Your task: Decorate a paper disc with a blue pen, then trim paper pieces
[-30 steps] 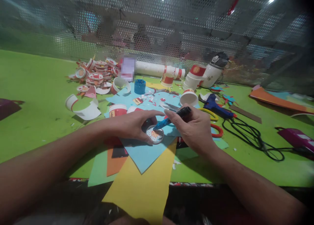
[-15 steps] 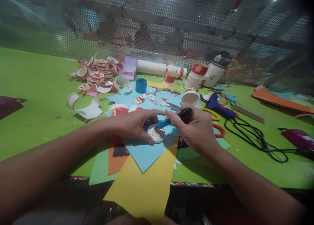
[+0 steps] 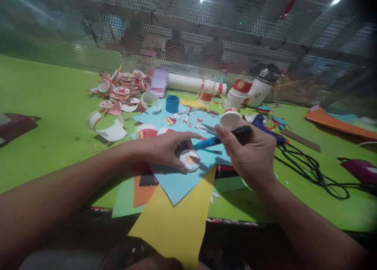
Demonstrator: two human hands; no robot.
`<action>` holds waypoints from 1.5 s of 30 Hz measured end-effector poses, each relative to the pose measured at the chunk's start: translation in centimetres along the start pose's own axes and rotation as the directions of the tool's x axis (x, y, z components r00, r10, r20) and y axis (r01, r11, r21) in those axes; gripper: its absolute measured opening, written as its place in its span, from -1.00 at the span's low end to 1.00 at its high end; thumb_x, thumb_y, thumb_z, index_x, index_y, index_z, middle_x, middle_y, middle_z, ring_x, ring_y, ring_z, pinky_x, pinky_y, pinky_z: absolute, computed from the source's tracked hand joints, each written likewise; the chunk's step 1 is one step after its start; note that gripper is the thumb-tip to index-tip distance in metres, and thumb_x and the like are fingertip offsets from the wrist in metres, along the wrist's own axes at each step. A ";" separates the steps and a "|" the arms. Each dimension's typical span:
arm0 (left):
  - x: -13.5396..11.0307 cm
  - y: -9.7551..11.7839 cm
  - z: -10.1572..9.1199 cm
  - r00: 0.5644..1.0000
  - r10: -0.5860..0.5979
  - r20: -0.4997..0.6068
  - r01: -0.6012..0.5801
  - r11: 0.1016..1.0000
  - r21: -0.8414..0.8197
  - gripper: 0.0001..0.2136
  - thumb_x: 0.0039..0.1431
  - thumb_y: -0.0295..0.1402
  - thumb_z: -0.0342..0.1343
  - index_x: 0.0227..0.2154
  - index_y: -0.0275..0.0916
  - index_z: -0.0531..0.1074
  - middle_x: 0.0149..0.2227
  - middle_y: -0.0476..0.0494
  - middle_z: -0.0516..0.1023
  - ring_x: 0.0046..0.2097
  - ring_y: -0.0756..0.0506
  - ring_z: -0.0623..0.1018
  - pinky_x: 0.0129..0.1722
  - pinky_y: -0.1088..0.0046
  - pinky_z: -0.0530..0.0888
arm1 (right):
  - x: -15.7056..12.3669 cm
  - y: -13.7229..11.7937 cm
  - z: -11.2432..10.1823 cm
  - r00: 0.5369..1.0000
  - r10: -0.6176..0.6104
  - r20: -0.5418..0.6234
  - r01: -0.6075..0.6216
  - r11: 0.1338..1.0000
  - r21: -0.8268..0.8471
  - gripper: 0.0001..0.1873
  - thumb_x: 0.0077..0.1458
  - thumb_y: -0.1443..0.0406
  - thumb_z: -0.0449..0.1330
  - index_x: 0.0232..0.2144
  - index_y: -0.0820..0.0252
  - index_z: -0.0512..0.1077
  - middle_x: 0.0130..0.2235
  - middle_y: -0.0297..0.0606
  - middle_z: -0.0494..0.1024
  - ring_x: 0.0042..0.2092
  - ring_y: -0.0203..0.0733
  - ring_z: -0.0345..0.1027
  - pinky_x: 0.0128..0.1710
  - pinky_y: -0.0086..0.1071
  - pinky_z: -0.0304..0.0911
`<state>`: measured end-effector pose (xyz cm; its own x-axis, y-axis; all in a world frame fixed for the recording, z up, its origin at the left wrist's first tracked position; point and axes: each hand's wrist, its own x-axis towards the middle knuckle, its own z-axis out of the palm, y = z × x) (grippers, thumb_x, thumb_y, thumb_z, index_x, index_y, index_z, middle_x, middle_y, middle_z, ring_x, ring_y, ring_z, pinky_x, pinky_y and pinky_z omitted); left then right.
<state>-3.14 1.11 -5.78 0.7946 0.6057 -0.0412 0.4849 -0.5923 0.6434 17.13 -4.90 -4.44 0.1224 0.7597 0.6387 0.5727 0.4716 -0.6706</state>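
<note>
Patterned paper disc (image 3: 190,161), one, held above the near part of a light-blue sheet (image 3: 176,187) on a green tabletop (image 3: 44,164).
The disc was gripped at its rim by the left hand (image 3: 165,148), index finger extended; a blue marker (image 3: 212,140) was clasped in the right hand's (image 3: 250,152) closed fingers, its tip by the disc's far rim, contact not determinable. Beneath the sheet was laid a yellow sheet (image 3: 173,230), overhung past the table edge; on the sheet's far part were placed a blue pot (image 3: 172,104) and scattered scraps. Left of and beyond the sheet, decorated discs (image 3: 126,81) were heaped; to its right were set a glue gun (image 3: 263,128) and, farther back, a white bottle (image 3: 255,95). Beyond the sheet, the table was backed by a perforated screen (image 3: 188,26); blurred shapes were seen through it.
</note>
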 end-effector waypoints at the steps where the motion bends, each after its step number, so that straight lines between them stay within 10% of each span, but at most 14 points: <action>1: 0.0 0.0 0.0 1.000 -0.001 -0.002 0.001 1.000 -0.002 -0.21 -0.04 -0.16 0.30 0.26 -0.04 0.10 -0.08 -0.09 0.45 -0.14 -0.12 0.46 -0.18 0.44 0.36 | 0.1 -0.1 0.0 1.000 0.012 -0.019 -0.012 1.000 0.003 -0.51 0.04 0.09 0.29 -0.70 0.13 0.17 -0.65 -0.50 0.06 -0.58 -0.39 -0.07 -0.59 -0.43 -0.08; 26: -0.3 0.4 0.1 0.998 -0.045 -0.050 0.047 0.999 0.027 -0.28 -0.13 -0.16 0.37 0.14 -0.10 0.26 0.08 -0.17 0.39 0.07 -0.22 0.39 0.06 0.26 0.35 | 0.3 -0.2 -0.3 0.995 -0.077 -0.059 0.085 0.988 0.133 -0.71 0.11 0.22 0.23 -0.59 0.21 0.36 -0.66 -0.48 0.26 -0.63 -0.43 0.10 -0.65 -0.50 0.06; 37: -0.6 1.3 -0.3 0.999 -0.049 -0.021 0.051 0.995 0.089 -0.40 -0.12 -0.19 0.36 0.02 -0.19 0.36 -0.04 -0.16 0.41 -0.04 -0.20 0.43 -0.02 0.27 0.40 | 0.7 1.4 -0.1 0.949 0.297 0.107 -0.310 0.817 0.487 -0.62 0.00 0.03 0.33 -0.52 0.21 0.38 -0.72 -0.56 0.13 -0.69 -0.46 -0.01 -0.72 -0.52 -0.07; 45: -0.6 0.3 -0.4 1.000 -0.005 0.011 0.004 0.999 0.048 -0.32 -0.08 -0.22 0.31 0.14 -0.19 0.26 0.08 -0.25 0.37 0.08 -0.24 0.40 0.09 0.20 0.35 | 2.0 1.7 -0.3 0.868 0.347 0.355 -0.496 0.610 0.617 -0.55 -0.11 0.00 0.40 -0.60 0.22 0.35 -0.79 -0.63 0.06 -0.75 -0.52 -0.13 -0.78 -0.57 -0.07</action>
<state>-3.67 0.79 -5.27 0.7962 0.6028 -0.0529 0.5055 -0.6146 0.6056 18.60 -2.67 -4.22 0.0166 0.9820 0.1879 -0.2119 0.1871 -0.9592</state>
